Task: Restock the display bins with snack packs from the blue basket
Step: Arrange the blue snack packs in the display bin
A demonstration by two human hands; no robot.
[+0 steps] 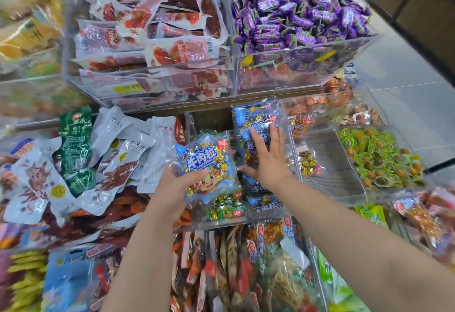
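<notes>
My left hand (178,189) grips a blue beef-cube snack pack (205,164) by its lower left corner, holding it tilted over a clear acrylic display bin (219,224). My right hand (267,157) lies flat with straight fingers on several more blue packs (256,119) standing upright in the right part of that bin. A green-and-gold candy pack (225,207) lies low in the bin beneath the held pack. The blue basket is not in view.
Clear bins crowd every side: white and green chicken-feet packs (118,154) at left, red sausage packs (157,30) and purple candies (295,8) above, a nearly bare bin (327,164) and green-wrapped sweets (379,156) at right, long snack packs (234,267) below. Tiled floor at far right.
</notes>
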